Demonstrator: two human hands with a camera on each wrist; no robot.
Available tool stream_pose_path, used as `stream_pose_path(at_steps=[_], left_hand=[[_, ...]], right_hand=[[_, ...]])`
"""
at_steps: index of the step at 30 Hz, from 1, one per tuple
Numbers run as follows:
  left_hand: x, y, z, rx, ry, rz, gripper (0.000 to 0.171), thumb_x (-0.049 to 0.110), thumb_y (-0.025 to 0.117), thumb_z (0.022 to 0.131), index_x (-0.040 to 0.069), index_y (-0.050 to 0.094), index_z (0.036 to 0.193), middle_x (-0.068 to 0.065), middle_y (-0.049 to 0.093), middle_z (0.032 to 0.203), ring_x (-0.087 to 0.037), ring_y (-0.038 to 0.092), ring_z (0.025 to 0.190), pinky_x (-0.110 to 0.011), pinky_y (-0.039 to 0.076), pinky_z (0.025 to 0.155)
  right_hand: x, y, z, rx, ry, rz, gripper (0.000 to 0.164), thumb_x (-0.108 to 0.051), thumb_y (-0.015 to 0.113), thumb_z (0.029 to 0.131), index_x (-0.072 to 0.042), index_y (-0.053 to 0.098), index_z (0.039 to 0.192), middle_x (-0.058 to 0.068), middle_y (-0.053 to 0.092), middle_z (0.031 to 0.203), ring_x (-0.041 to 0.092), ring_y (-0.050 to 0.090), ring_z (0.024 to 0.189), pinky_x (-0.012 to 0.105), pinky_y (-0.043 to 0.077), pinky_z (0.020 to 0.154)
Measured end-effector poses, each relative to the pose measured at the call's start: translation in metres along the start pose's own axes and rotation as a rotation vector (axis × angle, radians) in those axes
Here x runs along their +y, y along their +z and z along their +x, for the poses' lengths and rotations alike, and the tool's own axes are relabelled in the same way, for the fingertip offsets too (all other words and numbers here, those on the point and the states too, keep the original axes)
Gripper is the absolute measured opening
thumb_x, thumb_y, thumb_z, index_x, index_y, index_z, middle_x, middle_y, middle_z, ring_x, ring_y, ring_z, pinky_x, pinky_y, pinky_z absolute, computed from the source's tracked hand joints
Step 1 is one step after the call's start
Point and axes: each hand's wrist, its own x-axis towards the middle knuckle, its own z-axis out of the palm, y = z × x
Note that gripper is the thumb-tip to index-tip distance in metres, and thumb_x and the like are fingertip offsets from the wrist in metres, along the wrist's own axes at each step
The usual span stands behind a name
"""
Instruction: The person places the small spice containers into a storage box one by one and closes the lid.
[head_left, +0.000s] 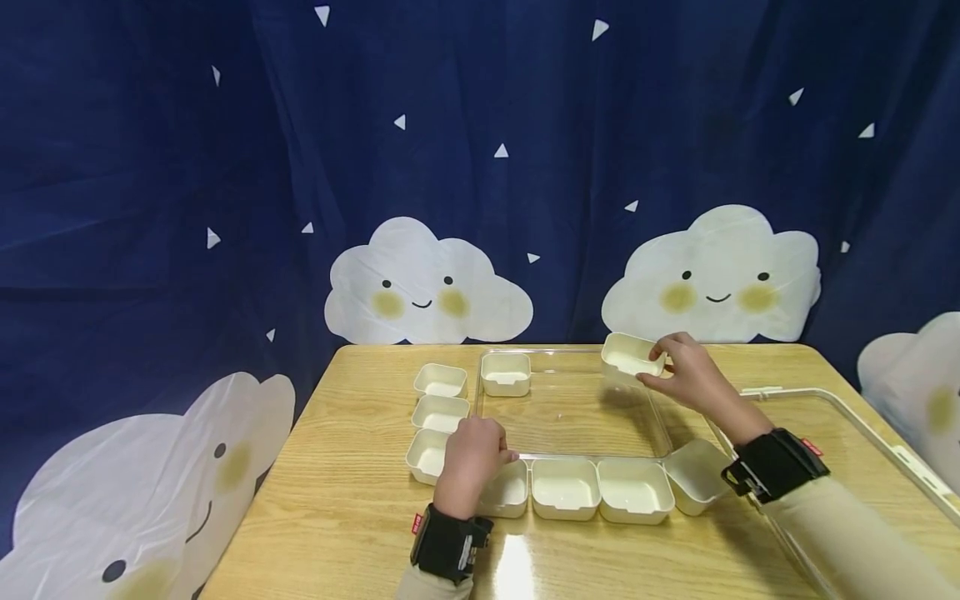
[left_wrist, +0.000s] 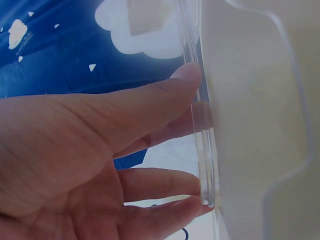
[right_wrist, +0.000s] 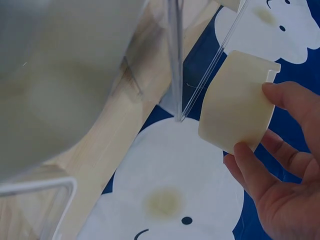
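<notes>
A clear plastic box lies in the middle of the table. At its near left corner, my left hand grips the transparent wall, thumb on one side and fingers on the other in the left wrist view. Over the far right corner, my right hand pinches a small cream bin by its right end. The right wrist view shows thumb and fingertips on that same bin, raised and slightly tilted. Another cream bin sits inside the box at the far left corner.
Along the box's near side stand several cream bins, the rightmost bin tilted. Left of the box is a column of three bins. A clear lid with a white rim lies at the right. Behind the table hangs a blue curtain.
</notes>
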Motion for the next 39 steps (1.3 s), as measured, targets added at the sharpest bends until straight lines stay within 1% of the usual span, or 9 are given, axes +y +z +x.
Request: stream_pose_path(at_steps=[9, 16, 25, 30, 34, 39], left_hand=[[-0.001, 0.0, 0.0, 0.013, 0.002, -0.001, 0.034, 0.03, 0.088, 0.078, 0.015, 0.063, 0.06, -0.003, 0.061, 0.068, -0.024, 0.059, 0.07, -0.033, 0.048, 0.054], [-0.001, 0.0, 0.0, 0.033, 0.011, 0.002, 0.035, 0.029, 0.089, 0.077, 0.016, 0.062, 0.059, -0.003, 0.062, 0.067, -0.025, 0.06, 0.069, -0.033, 0.048, 0.053], [-0.002, 0.001, 0.002, 0.005, -0.004, 0.019, 0.036, 0.031, 0.088, 0.078, 0.016, 0.062, 0.059, -0.002, 0.062, 0.069, -0.024, 0.06, 0.071, -0.033, 0.049, 0.055], [-0.002, 0.002, 0.003, 0.008, 0.0, 0.035, 0.037, 0.032, 0.088, 0.078, 0.016, 0.06, 0.059, -0.003, 0.062, 0.069, -0.024, 0.06, 0.071, -0.034, 0.049, 0.055], [-0.002, 0.002, 0.003, 0.005, -0.002, 0.035, 0.037, 0.032, 0.088, 0.078, 0.017, 0.06, 0.059, -0.003, 0.061, 0.069, -0.024, 0.06, 0.071, -0.033, 0.048, 0.054], [-0.002, 0.002, 0.002, -0.001, -0.004, 0.038, 0.037, 0.032, 0.087, 0.079, 0.017, 0.06, 0.059, -0.002, 0.061, 0.069, -0.024, 0.06, 0.071, -0.033, 0.048, 0.055]], right_hand=[[-0.008, 0.017, 0.013, -0.056, 0.032, 0.037, 0.032, -0.011, 0.088, 0.076, 0.004, 0.062, 0.088, 0.028, 0.058, 0.102, 0.041, 0.058, 0.094, 0.043, 0.058, 0.071], [-0.01, 0.03, 0.02, -0.077, 0.021, 0.048, 0.032, -0.014, 0.088, 0.076, 0.003, 0.063, 0.085, 0.026, 0.059, 0.099, 0.038, 0.057, 0.088, 0.036, 0.052, 0.067], [-0.007, 0.042, 0.028, -0.111, 0.006, 0.037, 0.032, -0.016, 0.088, 0.076, 0.003, 0.064, 0.085, 0.024, 0.061, 0.094, 0.032, 0.058, 0.078, 0.036, 0.05, 0.066], [-0.007, 0.048, 0.033, -0.134, 0.014, 0.053, 0.032, -0.015, 0.087, 0.076, 0.003, 0.063, 0.085, 0.022, 0.06, 0.09, 0.028, 0.055, 0.074, 0.035, 0.047, 0.065], [-0.007, 0.052, 0.036, -0.162, 0.024, 0.058, 0.032, -0.015, 0.088, 0.077, 0.003, 0.063, 0.086, 0.019, 0.058, 0.087, 0.025, 0.052, 0.074, 0.034, 0.046, 0.065], [-0.007, 0.058, 0.039, -0.195, 0.037, 0.072, 0.03, -0.014, 0.087, 0.077, 0.003, 0.063, 0.085, 0.018, 0.057, 0.086, 0.027, 0.053, 0.075, 0.034, 0.047, 0.065]])
